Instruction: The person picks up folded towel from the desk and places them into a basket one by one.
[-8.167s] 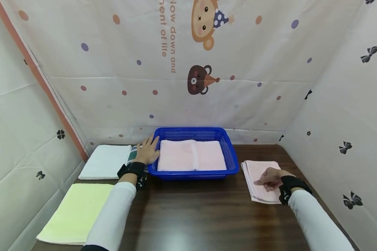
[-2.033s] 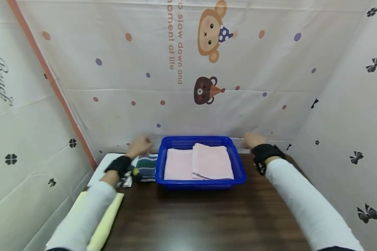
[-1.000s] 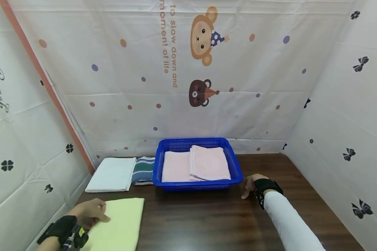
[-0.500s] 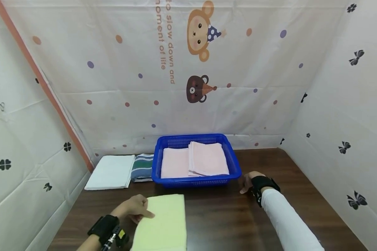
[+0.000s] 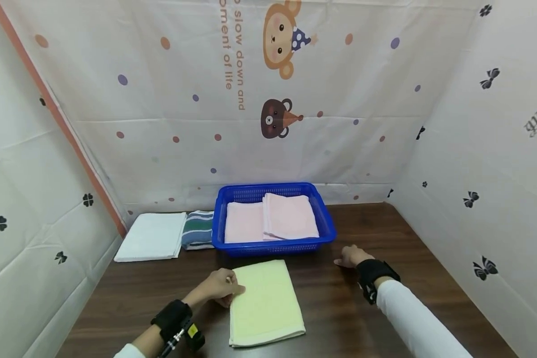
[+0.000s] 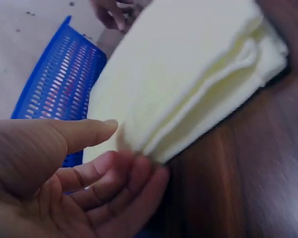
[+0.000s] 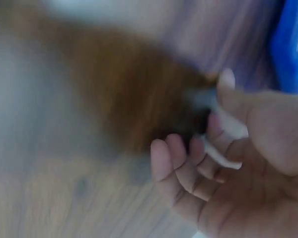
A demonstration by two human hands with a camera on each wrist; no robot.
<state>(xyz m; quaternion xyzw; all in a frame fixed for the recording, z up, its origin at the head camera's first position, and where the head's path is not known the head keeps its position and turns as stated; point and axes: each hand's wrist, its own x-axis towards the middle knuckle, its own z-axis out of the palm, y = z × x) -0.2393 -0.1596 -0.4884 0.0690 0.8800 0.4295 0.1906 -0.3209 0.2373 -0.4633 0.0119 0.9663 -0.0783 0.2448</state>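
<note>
A folded pale yellow towel (image 5: 268,303) is over the brown table, in front of the blue basket. My left hand (image 5: 221,287) pinches its left edge between thumb and fingers; the left wrist view shows the folded layers (image 6: 208,89) fanning apart beside the fingertips. My right hand (image 5: 353,256) is low over the table, right of the basket, holding nothing, its fingers loosely bent in the right wrist view. Inside the blue basket (image 5: 268,248) lie folded pink towels (image 5: 292,217), the right one overlapping the left.
At the back left lies a folded white towel (image 5: 151,237). A striped green, blue and white towel (image 5: 198,229) sits between it and the basket. Printed cloth walls (image 5: 183,164) close off the back and both sides of the table.
The pink towels at the right have gone, and another lies in the basket. My left hand has taken the yellow towel from the left to the middle. My right hand has come beside the basket.
</note>
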